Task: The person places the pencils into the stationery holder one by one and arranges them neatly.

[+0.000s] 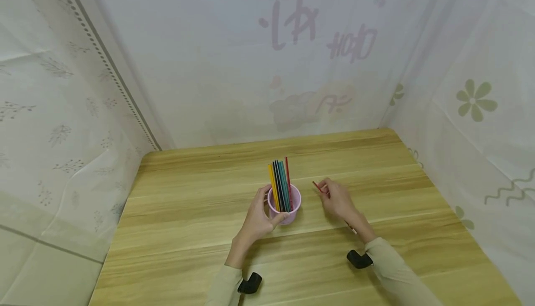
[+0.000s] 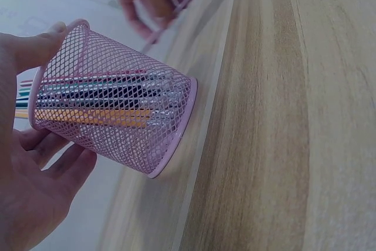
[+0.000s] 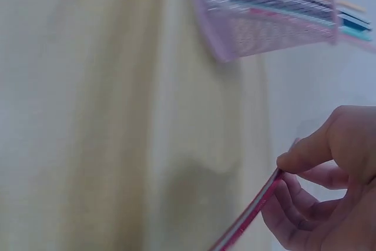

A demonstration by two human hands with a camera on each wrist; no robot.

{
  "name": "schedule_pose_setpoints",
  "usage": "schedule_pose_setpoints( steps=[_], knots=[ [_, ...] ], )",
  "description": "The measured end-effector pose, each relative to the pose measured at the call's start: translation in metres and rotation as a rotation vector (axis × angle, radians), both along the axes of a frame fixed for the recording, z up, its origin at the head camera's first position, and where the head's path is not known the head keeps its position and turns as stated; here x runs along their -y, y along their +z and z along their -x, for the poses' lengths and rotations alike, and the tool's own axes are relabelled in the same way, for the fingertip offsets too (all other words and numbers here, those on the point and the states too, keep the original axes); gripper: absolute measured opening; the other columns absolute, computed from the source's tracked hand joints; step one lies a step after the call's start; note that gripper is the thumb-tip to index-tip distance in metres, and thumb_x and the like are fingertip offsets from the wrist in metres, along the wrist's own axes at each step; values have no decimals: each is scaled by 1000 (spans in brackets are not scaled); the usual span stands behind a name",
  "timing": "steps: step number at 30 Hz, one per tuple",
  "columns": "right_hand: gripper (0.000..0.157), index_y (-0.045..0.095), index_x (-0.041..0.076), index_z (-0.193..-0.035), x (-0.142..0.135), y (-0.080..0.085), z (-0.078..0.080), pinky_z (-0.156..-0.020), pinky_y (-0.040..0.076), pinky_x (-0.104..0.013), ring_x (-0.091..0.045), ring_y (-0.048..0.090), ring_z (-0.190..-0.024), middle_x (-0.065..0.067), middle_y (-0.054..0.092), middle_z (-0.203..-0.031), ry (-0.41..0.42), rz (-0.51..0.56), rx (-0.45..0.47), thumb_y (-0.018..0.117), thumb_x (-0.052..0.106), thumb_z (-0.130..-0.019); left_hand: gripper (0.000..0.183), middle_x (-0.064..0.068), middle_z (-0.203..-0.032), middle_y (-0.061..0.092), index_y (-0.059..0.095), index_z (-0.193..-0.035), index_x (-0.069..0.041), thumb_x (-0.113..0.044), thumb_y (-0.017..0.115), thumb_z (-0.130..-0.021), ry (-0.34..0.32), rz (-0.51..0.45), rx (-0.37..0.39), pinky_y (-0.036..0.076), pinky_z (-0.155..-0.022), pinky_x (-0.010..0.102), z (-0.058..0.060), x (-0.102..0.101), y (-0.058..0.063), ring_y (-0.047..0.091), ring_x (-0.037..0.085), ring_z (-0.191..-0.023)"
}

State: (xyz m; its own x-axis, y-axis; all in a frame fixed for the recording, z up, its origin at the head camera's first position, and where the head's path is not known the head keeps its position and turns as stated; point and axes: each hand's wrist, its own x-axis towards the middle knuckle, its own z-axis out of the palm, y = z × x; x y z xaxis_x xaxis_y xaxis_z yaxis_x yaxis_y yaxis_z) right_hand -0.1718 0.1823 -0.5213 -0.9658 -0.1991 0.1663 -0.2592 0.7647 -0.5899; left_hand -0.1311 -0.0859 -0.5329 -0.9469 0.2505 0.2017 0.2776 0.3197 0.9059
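Observation:
A pink mesh pencil cup [image 1: 300, 200] stands upright on the table, with several pencils [image 1: 280, 185] leaning in it: yellow, black, teal and red. My left hand [image 1: 257, 220] holds the cup near its rim, thumb on the near side and fingers round the left; the left wrist view shows the mesh wall [image 2: 100, 60] and the pencils through it. To the right of the cup, my right hand [image 1: 337, 199] pinches a red pencil [image 3: 247, 218] between thumb and fingers. That pencil slants and is apart from the cup; part of it is hidden under the hand in the head view.
The wood-grain table [image 1: 188, 194] spreads out on both sides of the cup. Pale printed curtains [image 1: 200, 64] hang behind the table and along its left and right sides. A black angled piece [image 1: 250, 283] sits at each wrist.

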Motion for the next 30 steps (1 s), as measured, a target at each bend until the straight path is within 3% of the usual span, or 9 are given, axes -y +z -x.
schedule_pose_setpoints(
  steps=[11,18,24,30],
  knots=[
    [24,59,-6,-115,20,69,4,-67,60,-32,-26,66,-80,-17,63,-94,27,164,-113,59,-9,-91,88,13,-140,52,37,-150,-5,-24,87,-80,-4,-15,6,51,-110,44,-1,0,1,56,30,-130],
    [24,58,-5,-116,31,105,-2,-64,59,-21,-28,67,-86,-17,65,-100,3,294,-179,62,-6,-91,88,13,-141,51,36,-151,-5,-25,86,-81,-5,6,14,50,-110,43,0,0,1,55,30,-130],
    [25,57,-5,-116,41,125,-3,-65,57,-14,-25,66,-89,-17,64,-102,15,399,-268,62,-6,-92,89,13,-142,51,35,-151,-4,-27,86,-82,0,16,15,50,-110,44,-1,0,2,55,29,-130],
    [26,56,-6,-117,53,133,-1,-67,57,-11,-25,66,-88,-17,63,-100,23,497,-333,62,-9,-92,89,12,-141,51,36,-151,-4,-25,86,-81,-2,9,13,50,-111,45,-1,-1,1,55,29,-130]
  ],
)
